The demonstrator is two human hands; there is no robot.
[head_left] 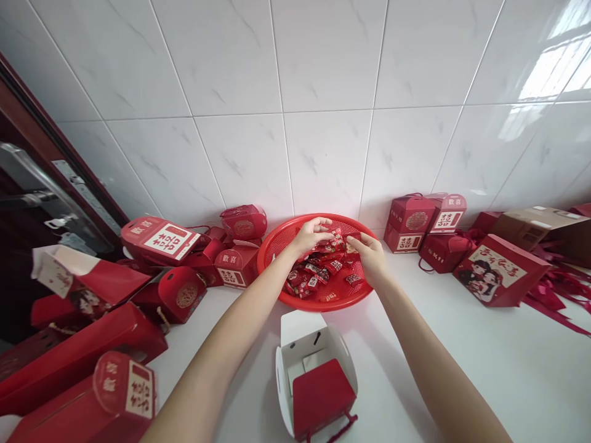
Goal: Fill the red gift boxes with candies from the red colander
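A red oval plastic basket (pixel 318 306) stands against the tiled wall, holding a heap of red wrapped candies (pixel 318 274). Over its back part, my left hand (pixel 313 237) has its thumb and fingers closed around a small red wrapped candy (pixel 338 237). To the right, my right hand (pixel 368 251) pinches another small red wrapped piece (pixel 353 243) above the basket's right side. In front of the basket sits a gift box (pixel 323 394), white inside and red outside, with its flaps open and a dark red cord at its near edge.
Several red gift boxes (pixel 159 240) crowd the left side, some tipped over. More red boxes (pixel 410 221) stand at the back right, near a brown cardboard box (pixel 535 224) and red ribbons (pixel 554 298). A door handle (pixel 41 178) shows at far left.
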